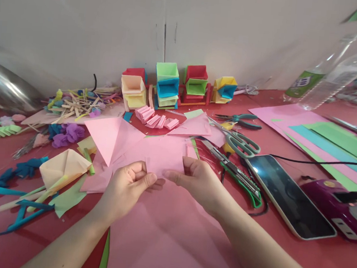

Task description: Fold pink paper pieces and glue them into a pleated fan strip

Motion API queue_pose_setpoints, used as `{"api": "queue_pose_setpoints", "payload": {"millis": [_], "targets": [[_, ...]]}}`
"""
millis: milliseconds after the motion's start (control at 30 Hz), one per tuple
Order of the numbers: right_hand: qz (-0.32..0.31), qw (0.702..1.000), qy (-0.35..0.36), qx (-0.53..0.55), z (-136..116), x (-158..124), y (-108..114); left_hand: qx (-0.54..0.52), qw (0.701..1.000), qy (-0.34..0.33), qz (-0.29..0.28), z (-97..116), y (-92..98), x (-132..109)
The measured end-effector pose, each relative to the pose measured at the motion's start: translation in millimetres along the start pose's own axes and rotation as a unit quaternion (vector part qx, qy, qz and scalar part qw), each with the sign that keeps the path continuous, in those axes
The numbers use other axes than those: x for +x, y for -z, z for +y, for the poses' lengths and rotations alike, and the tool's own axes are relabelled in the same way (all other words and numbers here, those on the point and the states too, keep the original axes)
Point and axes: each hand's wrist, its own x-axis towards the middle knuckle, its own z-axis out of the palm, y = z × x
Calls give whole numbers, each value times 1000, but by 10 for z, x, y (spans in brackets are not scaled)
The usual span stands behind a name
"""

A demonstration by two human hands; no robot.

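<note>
- Pink paper piece (pixel 165 163) is between my two hands, over the large pink sheet (pixel 168 238), which serves me as landmark.
- Its surface is smooth, matt and thin, with quite straight sides; the far edge melts into the same pink behind, so I cannot tell the full outline.
- My left hand (pixel 127 188) pinches its left near corner between thumb and forefinger, the other fingers being curled underneath.
- My right hand (pixel 201 178) pinches its right side, the thumb lying along the near part and the fingers bent behind.
- On the left of the large pink sheet there is a cream folded paper (pixel 64 167) with sharp creases, and farther away some crinkled purple flowers (pixel 71 134).
- Beyond the sheet lie pink pleated strips (pixel 156 118), folded like an accordion, and behind them angular paper boxes (pixel 167 86) with open mouths.
- On the right of the sheet are a cutter (pixel 234 172) with green plastic on its handle, scissors (pixel 243 142) with rounded grey-green grips, and a phone (pixel 289 195) of glossy black glass.
- Far to the right, beyond the sheet, lean clear plastic bottles (pixel 338 78).
</note>
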Motion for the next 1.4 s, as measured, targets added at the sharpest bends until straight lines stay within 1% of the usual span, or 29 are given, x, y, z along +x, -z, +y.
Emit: {"api": "queue_pose_setpoints", "payload": {"millis": [67, 133, 233, 367, 467, 700, 800, 900, 933, 1000, 1100, 1167, 1233, 1300, 1400], "targets": [[-6, 1000, -7, 9, 5, -4, -7, -2, 1000, 2, -12, -2, 7, 2], [-3, 1000, -6, 9, 0, -11, -15, -7, 999, 8, -36, -8, 18, 8], [-5, 1000, 1, -7, -17, -21, -35, -8, 998, 11, -56, -23, 18, 17], [-14, 1000, 1, -28, -24, -24, -53, -23, 999, 18, -41, -30, 0, 29], [-31, 999, 1, -19, -28, -25, -37, -40, 999, 25, -22, -26, 9, 38], [-43, 999, 3, -11, -54, -41, 18, -54, 997, 42, -24, -21, 29, 24], [-50, 999, 7, -19, -39, -34, 35, -53, 996, 47, -49, -20, 47, 32], [-52, 998, 18, -41, -36, -35, 35, -61, 994, 31, -87, -26, 76, 50], [-54, 997, 21, -50, -41, -38, 29, -67, 993, 24, -91, -32, 85, 56], [-56, 995, 27, -72, -57, -48, 8, -71, 995, 12, -69, -54, 95, 66], [-59, 992, 42, -101, -80, -61, -21, -47, 999, 12, -2, -100, 89, 79], [-67, 991, 51, -104, -83, -61, -27, -39, 999, 17, 21, -124, 78, 82], [-82, 990, 55, -101, -72, -53, -21, -32, 999, 14, 24, -130, 72, 80], [-98, 988, 54, -103, -48, -42, -13, -6, 1000, 5, 13, -119, 77, 74], [-113, 985, 57, -118, -6, -32, -13, 57, 997, -8, -42, -94, 97, 69]]}}
